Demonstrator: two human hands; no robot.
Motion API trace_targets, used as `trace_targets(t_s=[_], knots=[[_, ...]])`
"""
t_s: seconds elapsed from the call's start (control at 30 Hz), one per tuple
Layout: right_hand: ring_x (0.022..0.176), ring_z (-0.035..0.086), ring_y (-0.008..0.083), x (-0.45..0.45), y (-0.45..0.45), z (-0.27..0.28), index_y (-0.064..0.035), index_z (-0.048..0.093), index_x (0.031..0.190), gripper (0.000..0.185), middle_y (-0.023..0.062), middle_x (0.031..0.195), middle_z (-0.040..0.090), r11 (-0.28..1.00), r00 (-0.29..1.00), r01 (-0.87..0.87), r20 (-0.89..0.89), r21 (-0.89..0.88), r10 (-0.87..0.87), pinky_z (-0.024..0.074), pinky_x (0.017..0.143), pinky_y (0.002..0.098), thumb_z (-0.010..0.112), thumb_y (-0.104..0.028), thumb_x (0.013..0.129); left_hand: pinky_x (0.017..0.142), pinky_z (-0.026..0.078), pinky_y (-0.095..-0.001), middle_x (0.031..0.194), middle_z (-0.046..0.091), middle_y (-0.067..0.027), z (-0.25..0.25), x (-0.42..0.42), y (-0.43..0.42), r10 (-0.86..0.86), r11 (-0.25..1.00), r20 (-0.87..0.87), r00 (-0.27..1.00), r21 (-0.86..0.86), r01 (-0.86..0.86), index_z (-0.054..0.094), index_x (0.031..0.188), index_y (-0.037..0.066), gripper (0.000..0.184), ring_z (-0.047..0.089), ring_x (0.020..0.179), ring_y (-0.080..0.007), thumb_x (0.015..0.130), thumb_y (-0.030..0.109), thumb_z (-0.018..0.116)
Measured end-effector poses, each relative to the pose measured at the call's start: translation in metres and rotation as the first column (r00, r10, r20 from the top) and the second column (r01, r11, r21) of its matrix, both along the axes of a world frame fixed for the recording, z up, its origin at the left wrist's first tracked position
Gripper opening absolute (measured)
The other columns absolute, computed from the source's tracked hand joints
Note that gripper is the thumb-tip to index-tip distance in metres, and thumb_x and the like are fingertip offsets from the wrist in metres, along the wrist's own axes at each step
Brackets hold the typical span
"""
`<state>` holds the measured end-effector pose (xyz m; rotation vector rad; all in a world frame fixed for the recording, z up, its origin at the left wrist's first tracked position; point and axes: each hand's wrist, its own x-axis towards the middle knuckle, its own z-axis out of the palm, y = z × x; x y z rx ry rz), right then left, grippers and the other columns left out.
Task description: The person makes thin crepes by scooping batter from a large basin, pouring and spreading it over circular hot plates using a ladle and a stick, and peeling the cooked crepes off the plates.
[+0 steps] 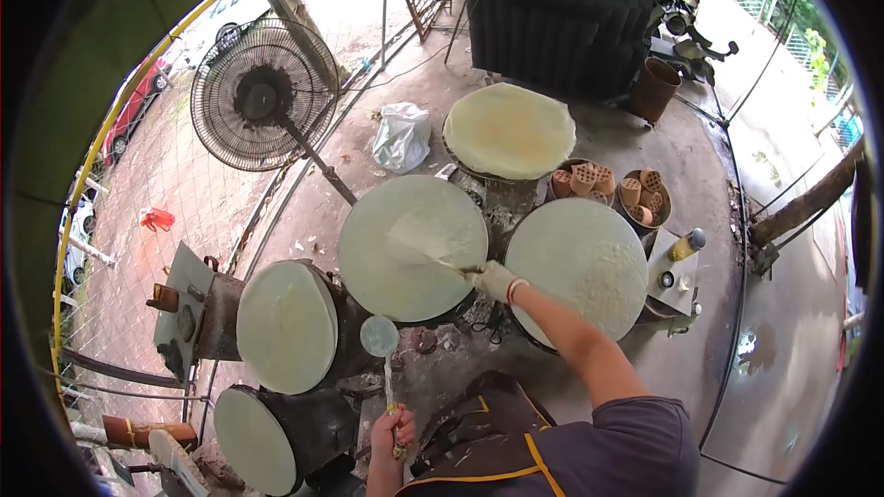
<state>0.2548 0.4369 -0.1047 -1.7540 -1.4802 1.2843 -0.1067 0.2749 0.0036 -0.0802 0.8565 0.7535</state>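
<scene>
My left hand is closed around the handle of a ladle, whose bowl is coated with pale batter and hangs just off the near edge of the middle round griddle. My right hand, in a whitish glove, grips a spreader by its handle over that griddle. The spreader's pale head blends into the batter, so its outline is hard to make out. A thin pale batter layer covers the griddle, with a thicker streaky patch near its centre. Under my right forearm is a second griddle with a bumpy pale layer.
More pale-covered griddles stand at the back, left and lower left. Perforated clay-coloured cylinders fill two buckets. A fan, a white bag and a small stand with a jar surround them.
</scene>
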Motion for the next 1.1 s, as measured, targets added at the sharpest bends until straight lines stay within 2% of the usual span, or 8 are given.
trace_targets(t_s=[0.17, 0.27, 0.47, 0.53, 0.6, 0.8, 0.93, 1.1], knots=[[0.053, 0.041, 0.0063, 0.000, 0.036, -0.045, -0.0127, 0.063, 0.112, 0.028, -0.0032, 0.061, 0.051, 0.945, 0.960, 0.262, -0.157, 0.194, -0.233, 0.0372, 0.048, 0.0252, 0.055, -0.025, 0.088, 0.035, 0.030, -0.0242, 0.058, 0.039, -0.0003, -0.006, 0.005, 0.024, -0.125, 0.987, -0.216, 0.968, 0.068, 0.142, 0.044, 0.083, 0.007, 0.014, 0.036, 0.040, -0.0097, 0.091, 0.017, 0.048], [0.058, 0.049, 0.0116, -0.002, -0.025, -0.004, -0.0111, 0.062, 0.111, 0.028, 0.0015, 0.066, 0.056, 0.993, 0.957, 0.077, -0.273, -0.094, -0.100, 0.0399, 0.050, 0.0267, 0.055, -0.024, 0.087, 0.033, 0.030, -0.0252, 0.056, 0.038, -0.0005, 0.003, 0.028, 0.054, -0.216, 0.942, -0.534, 0.817, 0.106, 0.318, 0.043, 0.083, 0.006, 0.012, 0.036, 0.038, -0.0102, 0.089, 0.015, 0.049], [0.050, 0.048, 0.0098, -0.061, -0.096, -0.011, -0.0194, 0.063, 0.106, 0.024, -0.0004, 0.067, 0.058, 0.482, 0.563, 0.555, -0.120, -0.678, -0.818, 0.0372, 0.041, 0.0253, 0.058, -0.033, 0.087, 0.031, 0.034, -0.0285, 0.058, 0.040, -0.0033, -0.025, 0.080, 0.086, -0.135, 0.837, -0.832, 0.538, 0.195, 0.512, 0.040, 0.087, 0.006, 0.011, 0.040, 0.036, -0.0135, 0.083, 0.010, 0.049], [0.051, 0.050, 0.0083, -0.107, -0.123, -0.072, -0.0086, 0.061, 0.107, 0.027, 0.0021, 0.068, 0.058, 0.775, 0.580, 0.463, -0.514, -0.430, -0.631, 0.0378, 0.042, 0.0245, 0.057, -0.027, 0.088, 0.031, 0.034, -0.0285, 0.058, 0.041, -0.0039, -0.034, 0.103, 0.082, -0.089, 0.818, -0.902, 0.422, 0.176, 0.548, 0.040, 0.087, 0.006, 0.011, 0.040, 0.035, -0.0143, 0.082, 0.010, 0.049], [0.051, 0.049, 0.0061, -0.113, -0.115, -0.010, -0.0098, 0.062, 0.110, 0.024, 0.0002, 0.069, 0.059, 0.804, 0.753, 0.379, -0.353, -0.459, -0.556, 0.0365, 0.042, 0.0208, 0.058, -0.017, 0.088, 0.031, 0.033, -0.0280, 0.059, 0.041, -0.0035, -0.027, 0.105, 0.087, -0.102, 0.870, -0.778, 0.620, 0.233, 0.435, 0.041, 0.086, 0.005, 0.008, 0.038, 0.035, -0.0133, 0.084, 0.009, 0.048], [0.054, 0.050, 0.0072, -0.068, -0.103, -0.012, -0.0076, 0.060, 0.115, 0.028, 0.0001, 0.072, 0.060, 0.677, 0.355, 0.623, -0.630, -0.392, -0.691, 0.0426, 0.048, 0.0246, 0.057, -0.011, 0.087, 0.031, 0.029, -0.0230, 0.062, 0.038, -0.0014, 0.044, 0.034, 0.048, -0.088, 0.926, -0.149, 0.985, 0.352, 0.136, 0.046, 0.094, 0.004, 0.006, 0.034, 0.037, -0.0073, 0.090, 0.008, 0.045], [0.064, 0.053, 0.0071, -0.078, -0.090, -0.044, -0.0055, 0.059, 0.117, 0.030, 0.0009, 0.084, 0.064, 0.934, 0.917, 0.357, -0.196, 0.010, -0.348, 0.0464, 0.057, 0.0245, 0.055, -0.013, 0.088, 0.032, 0.029, -0.0194, 0.063, 0.037, -0.0008, 0.056, 0.033, 0.038, -0.028, 0.953, -0.010, 1.000, 0.301, 0.030, 0.048, 0.100, 0.003, 0.011, 0.033, 0.040, -0.0050, 0.091, 0.008, 0.044], [0.064, 0.047, 0.0039, -0.128, -0.099, 0.011, -0.0062, 0.058, 0.118, 0.033, -0.0025, 0.083, 0.061, 0.996, 0.917, 0.085, -0.387, -0.040, -0.094, 0.0402, 0.054, 0.0203, 0.058, -0.015, 0.086, 0.034, 0.030, -0.0192, 0.064, 0.038, -0.0006, 0.067, -0.014, 0.004, 0.075, 0.979, 0.104, 0.992, 0.182, -0.094, 0.047, 0.099, 0.003, 0.010, 0.033, 0.042, -0.0052, 0.091, 0.007, 0.044]])
